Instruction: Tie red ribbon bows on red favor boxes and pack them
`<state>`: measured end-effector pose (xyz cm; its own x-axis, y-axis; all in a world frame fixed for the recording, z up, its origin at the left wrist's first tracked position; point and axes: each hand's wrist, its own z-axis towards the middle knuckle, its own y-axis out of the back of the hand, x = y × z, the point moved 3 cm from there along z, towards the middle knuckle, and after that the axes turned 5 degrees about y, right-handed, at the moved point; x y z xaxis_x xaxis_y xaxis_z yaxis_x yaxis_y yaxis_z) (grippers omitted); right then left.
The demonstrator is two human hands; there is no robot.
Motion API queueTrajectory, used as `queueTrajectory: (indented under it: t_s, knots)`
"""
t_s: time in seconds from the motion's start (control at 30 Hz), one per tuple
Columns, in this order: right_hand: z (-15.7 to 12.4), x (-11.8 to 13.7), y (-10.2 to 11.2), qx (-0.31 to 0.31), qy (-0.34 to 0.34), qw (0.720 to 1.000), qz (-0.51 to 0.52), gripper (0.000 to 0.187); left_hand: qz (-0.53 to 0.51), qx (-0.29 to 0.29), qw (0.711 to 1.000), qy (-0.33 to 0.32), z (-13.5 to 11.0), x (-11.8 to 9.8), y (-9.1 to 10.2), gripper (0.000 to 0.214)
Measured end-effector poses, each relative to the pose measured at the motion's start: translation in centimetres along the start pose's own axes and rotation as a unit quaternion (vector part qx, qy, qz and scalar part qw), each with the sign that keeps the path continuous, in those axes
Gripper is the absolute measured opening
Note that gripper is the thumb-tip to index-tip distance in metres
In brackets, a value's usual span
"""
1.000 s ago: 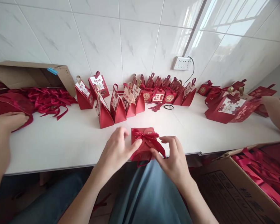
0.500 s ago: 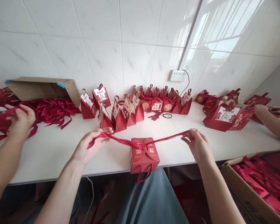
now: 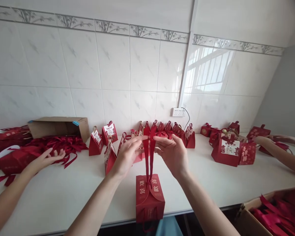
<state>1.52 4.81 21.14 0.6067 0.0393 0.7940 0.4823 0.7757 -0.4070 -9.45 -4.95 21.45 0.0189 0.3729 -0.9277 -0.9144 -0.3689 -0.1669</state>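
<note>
A red gift box (image 3: 149, 200) with rounded closing flaps stands at the front edge of the table, a cord handle hanging on its near side. From its top a red ribbon (image 3: 147, 160) rises in two tails. My left hand (image 3: 130, 152) pinches one tail between thumb and fingers, and my right hand (image 3: 172, 152) pinches the other. Both hands are above the box, close together, holding the tails upright and nearly side by side. Behind my hands several small red boxes are partly hidden.
Finished-looking red boxes (image 3: 110, 131) stand along the white table (image 3: 88, 190). An open carton (image 3: 59, 126) lies at left by a ribbon heap (image 3: 61, 144). Another person's hand (image 3: 48, 159) reaches in at left, another's arm (image 3: 280, 152) at right. A ribbon-filled carton (image 3: 245, 213) sits low right.
My hands have come together from wide apart and raised the ribbon tails above the box. The view has tilted up. The person's hand at left has let go of a red piece and opened.
</note>
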Motion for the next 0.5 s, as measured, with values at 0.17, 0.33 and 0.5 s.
queueTrajectory:
  t_s: [0.17,0.33,0.5]
  knots:
    - [-0.3,-0.1,-0.5,0.0,0.003,1.0,-0.007,0.047,-0.014,-0.017,1.0,-0.013,-0.7,-0.1,-0.2,0.031]
    - [-1.0,1.5,1.3,0.025,-0.001,0.999,-0.025,0.04,-0.069,-0.061,0.996,-0.009,-1.5,-0.7,1.8,0.027]
    - [-2.2,0.8,4.6,0.128,-0.021,0.972,-0.197,0.038,0.105,-0.11,0.988,0.022,-2.5,1.2,5.1,0.027]
